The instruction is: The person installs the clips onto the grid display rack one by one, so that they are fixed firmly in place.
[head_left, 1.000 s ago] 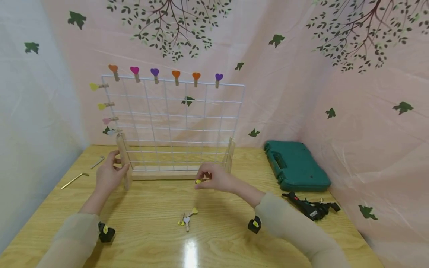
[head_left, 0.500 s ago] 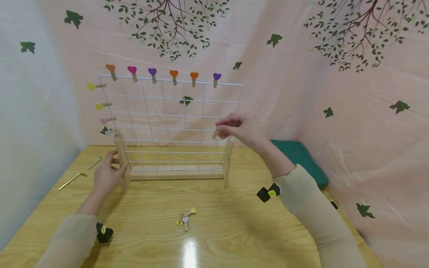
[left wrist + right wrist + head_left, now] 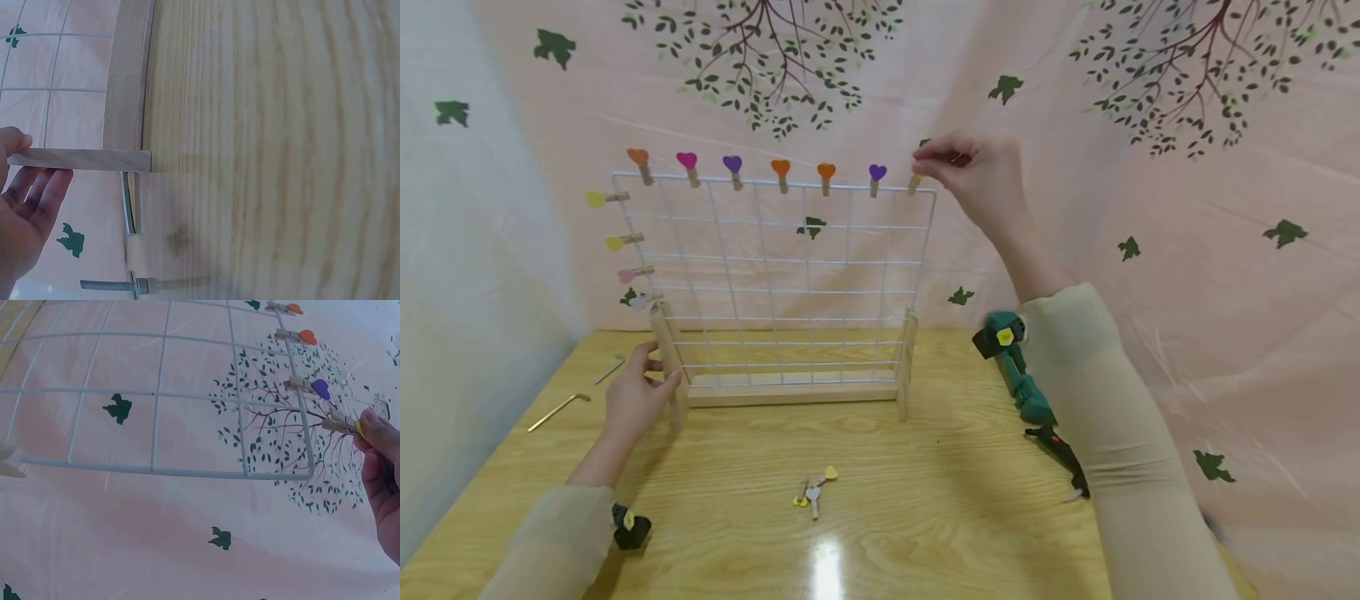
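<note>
A white wire grid (image 3: 808,261) stands upright in a wooden stand (image 3: 790,393). My left hand (image 3: 636,398) holds the stand's left wooden post (image 3: 81,160), thumb on one face and fingers on the other. My right hand (image 3: 981,179), at the grid's top right corner, pinches a wooden clothespin (image 3: 340,422) by its yellow end, mostly covered by the fingertips. In the right wrist view, its free end points at the top wire, a small gap apart. Heart clothespins line the top wire, including a purple one (image 3: 877,173); others, such as a yellow one (image 3: 597,199), sit down the left side.
Several loose heart clothespins (image 3: 813,495) lie on the wooden table (image 3: 715,533) in front of the stand. Hex keys (image 3: 559,412) lie at the left. Partly behind my right sleeve are a green case (image 3: 1030,400) and a black tool (image 3: 1058,454).
My right hand has risen from low in front of the stand to the grid's top right corner, carrying the clothespin. My left hand keeps its hold on the post.
</note>
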The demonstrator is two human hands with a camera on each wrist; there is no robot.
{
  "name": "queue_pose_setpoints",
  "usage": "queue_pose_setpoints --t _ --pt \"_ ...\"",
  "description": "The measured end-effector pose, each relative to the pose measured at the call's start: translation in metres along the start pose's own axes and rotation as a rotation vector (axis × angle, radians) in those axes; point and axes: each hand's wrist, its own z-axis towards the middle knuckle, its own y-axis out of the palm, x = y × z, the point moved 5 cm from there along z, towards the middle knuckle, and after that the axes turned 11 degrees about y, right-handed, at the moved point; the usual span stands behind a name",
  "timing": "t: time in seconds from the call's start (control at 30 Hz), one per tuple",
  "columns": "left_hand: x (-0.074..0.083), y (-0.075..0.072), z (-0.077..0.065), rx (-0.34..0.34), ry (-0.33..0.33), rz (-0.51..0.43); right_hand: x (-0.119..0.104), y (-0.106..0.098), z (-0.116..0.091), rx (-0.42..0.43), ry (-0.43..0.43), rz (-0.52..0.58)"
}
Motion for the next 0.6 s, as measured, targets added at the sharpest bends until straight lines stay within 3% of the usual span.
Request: queue_pose_setpoints --t 0.2,0.4,0.6 --pt "-0.001 0.000 0.000 -0.004 -0.003 -0.004 0.012 0.008 0.017 -0.077 -0.025 -0.106" --pt "-0.003 0.001 0.001 -0.011 -0.003 -0.001 0.019 0.015 0.022 -0.189 0.057 -0.163" --pt "-0.004 0.001 0.001 -0.008 -0.003 -0.004 0.020 0.015 0.019 -0.205 0.052 -0.218"
